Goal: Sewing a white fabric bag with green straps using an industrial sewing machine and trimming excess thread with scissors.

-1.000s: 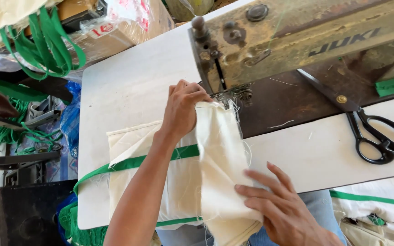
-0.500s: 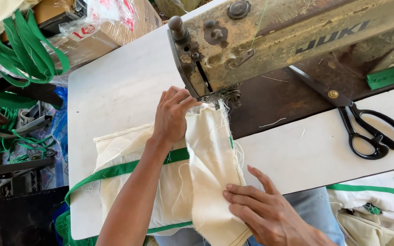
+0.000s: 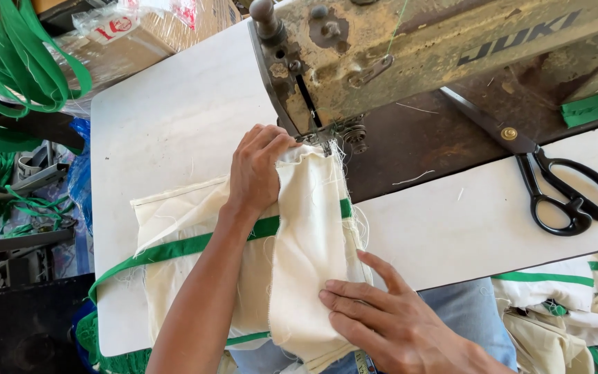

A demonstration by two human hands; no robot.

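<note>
Since a second ago, both hands have slid the cream cloth (image 3: 306,256) along the white table (image 3: 174,125). Left hand (image 3: 257,170) fingers press it flat at the sewing machine (image 3: 410,48) needle; right hand (image 3: 389,322) fingers lie spread on its near fold. Black scissors (image 3: 562,194) lie well apart.

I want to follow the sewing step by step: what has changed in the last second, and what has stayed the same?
Little changed. The left hand keeps pressing the cream cloth by the needle of the sewing machine, and the right hand stays flat on the cloth's near end, seemingly a little further onto it. Nothing was picked up or let go. The scissors and the green tape lie as before; mainly the camera shifted.
</note>
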